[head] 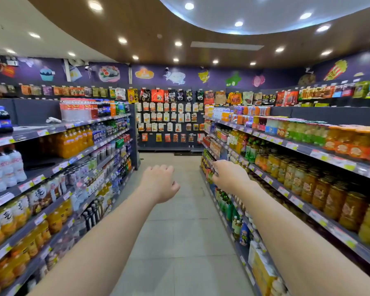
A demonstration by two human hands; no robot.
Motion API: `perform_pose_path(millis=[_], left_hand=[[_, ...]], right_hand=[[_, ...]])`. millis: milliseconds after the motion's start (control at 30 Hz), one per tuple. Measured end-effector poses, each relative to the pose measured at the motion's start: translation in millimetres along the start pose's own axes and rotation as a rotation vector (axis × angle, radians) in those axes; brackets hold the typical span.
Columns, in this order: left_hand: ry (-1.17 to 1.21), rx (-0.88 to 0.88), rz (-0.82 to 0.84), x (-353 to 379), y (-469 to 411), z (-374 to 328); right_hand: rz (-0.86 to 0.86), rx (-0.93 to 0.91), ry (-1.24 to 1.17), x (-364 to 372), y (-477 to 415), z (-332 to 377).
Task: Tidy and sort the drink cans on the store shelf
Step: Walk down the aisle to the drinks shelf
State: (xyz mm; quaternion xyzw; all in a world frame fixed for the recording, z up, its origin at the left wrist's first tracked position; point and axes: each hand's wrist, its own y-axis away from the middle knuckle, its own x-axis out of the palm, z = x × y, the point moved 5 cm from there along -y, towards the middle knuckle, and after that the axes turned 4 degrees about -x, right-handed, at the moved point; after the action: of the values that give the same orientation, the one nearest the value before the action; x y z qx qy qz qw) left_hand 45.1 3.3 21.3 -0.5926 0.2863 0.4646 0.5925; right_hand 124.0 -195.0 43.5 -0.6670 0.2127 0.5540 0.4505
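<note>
Visibility limits
- The whole view is motion-blurred. Labels and price tags (320, 155) cannot be read.
- The drink cans (73, 177) cannot be identified with certainty. The nearest match is a row of short, pale cylinders on a middle tier of the left shelf (13, 192), well apart from both hands.
- Both forearms are cut off by the bottom edge. The near ends of both shelves run out of frame.
- The fingertips of the right hand (230, 176) are hidden behind its own knuckles.

Materials and shapes
- Both shelves are dark grey tiers.
- The left shelf carries plastic bottles (73, 142) with orange contents, plus clear and dark bottles.
- The right shelf (303, 149) carries round glass jars (308, 180) with yellow contents and upright green bottles.
- Flat packets (169, 118) hang in rows on the back wall.
- The floor (175, 231) is pale, smooth tile.

Hands
- The left hand (160, 182) is over the aisle, back upward, fingers loosely curled. It holds and touches nothing.
- The right hand is at the front edge of the right shelf, fingers bent toward small dark items there. It cannot be determined whether it touches or grips one.
</note>
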Motion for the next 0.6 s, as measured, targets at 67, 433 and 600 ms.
perform_pose_path(millis=[67, 433, 600], left_hand=[[-0.019, 0.001, 0.024, 16.2, -30.3, 4.1], [-0.118, -0.007, 0.049, 81.9, -206.0, 38.8], [-0.086, -0.025, 0.047, 123.5, -278.0, 58.9]], right_hand=[[-0.026, -0.002, -0.029, 13.2, -32.8, -6.5], [0.036, -0.044, -0.065, 84.8, -224.0, -33.1], [0.034, -0.028, -0.068, 118.3, -302.1, -53.8]])
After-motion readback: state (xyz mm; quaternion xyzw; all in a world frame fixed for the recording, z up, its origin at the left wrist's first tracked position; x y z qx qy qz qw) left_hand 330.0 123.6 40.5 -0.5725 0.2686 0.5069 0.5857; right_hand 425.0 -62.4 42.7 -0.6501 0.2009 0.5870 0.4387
